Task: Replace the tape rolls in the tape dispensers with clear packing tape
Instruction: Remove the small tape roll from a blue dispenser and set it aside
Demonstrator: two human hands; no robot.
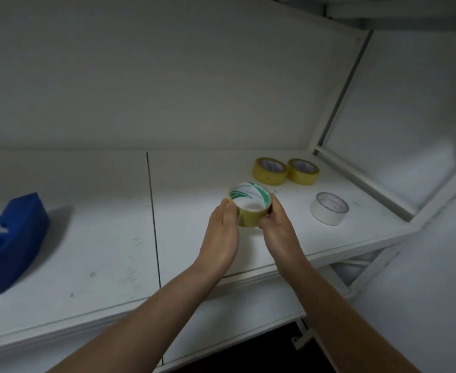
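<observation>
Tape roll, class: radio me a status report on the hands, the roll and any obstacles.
Left hand and right hand both gripping the yellowish tape roll above the shelf. Blue dispenser sits far left, apart. Three spare rolls behind and right; nothing in the way.

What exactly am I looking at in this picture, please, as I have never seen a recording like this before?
There is no machine here. A person wears a camera on the head, looking forward and down at their own bare hands. The left hand and right hand together hold a yellowish tape roll with a green-printed core. On the white shelf lie two more yellowish rolls, touching each other, and a white roll. At far left sits a blue tape dispenser.
</observation>
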